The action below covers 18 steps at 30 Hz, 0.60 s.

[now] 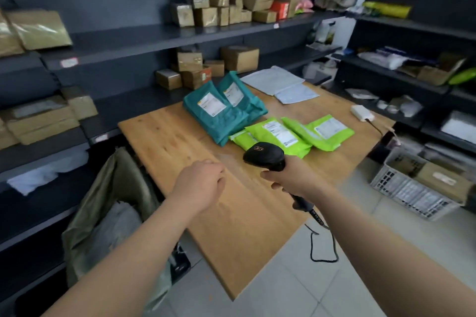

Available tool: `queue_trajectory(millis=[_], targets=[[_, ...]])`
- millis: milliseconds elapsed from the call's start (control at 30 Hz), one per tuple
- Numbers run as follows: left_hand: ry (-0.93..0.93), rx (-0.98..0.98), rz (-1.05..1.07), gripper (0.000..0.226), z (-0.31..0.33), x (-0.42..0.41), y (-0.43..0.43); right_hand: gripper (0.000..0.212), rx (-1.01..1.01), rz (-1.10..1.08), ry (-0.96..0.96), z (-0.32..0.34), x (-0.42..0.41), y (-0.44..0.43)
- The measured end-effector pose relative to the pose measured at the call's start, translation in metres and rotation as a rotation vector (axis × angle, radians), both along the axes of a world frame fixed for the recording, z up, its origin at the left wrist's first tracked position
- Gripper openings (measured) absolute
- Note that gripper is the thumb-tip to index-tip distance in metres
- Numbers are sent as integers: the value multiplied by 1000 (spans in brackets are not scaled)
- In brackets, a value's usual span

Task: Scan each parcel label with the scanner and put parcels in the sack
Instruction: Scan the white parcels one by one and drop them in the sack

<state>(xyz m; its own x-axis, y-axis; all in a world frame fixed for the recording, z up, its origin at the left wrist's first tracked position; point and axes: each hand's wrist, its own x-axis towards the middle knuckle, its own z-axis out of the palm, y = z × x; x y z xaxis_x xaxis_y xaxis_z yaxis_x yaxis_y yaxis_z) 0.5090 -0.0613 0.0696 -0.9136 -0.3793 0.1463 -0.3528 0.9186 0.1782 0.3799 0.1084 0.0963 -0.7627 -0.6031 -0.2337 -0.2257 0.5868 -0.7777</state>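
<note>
Scanner (265, 156), black, corded: handle gripped in right hand (293, 177), head over table (180, 141), just short of green parcels (283, 134). Left hand (201, 183): fingers loosely curled, holding nothing, above the tabletop. Teal parcels (219, 113): behind the green ones, labels up. Sack (108, 201): beside the table's left edge, mouth open.

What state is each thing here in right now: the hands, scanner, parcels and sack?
scanner: gripped by right hand.
left hand: empty, loosely curled.
green parcels: on table, labels up, overlapping.
teal parcels: on table, labels up.
sack: open, beside table.
</note>
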Motion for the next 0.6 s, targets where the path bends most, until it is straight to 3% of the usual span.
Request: queue_trajectory(millis=[300, 600], targets=[[41, 6, -32, 29, 10, -164, 100, 27, -29, -70, -64, 15, -157, 113], [24, 12, -26, 30, 6, -301, 115, 23, -36, -114, -44, 16, -307, 145]])
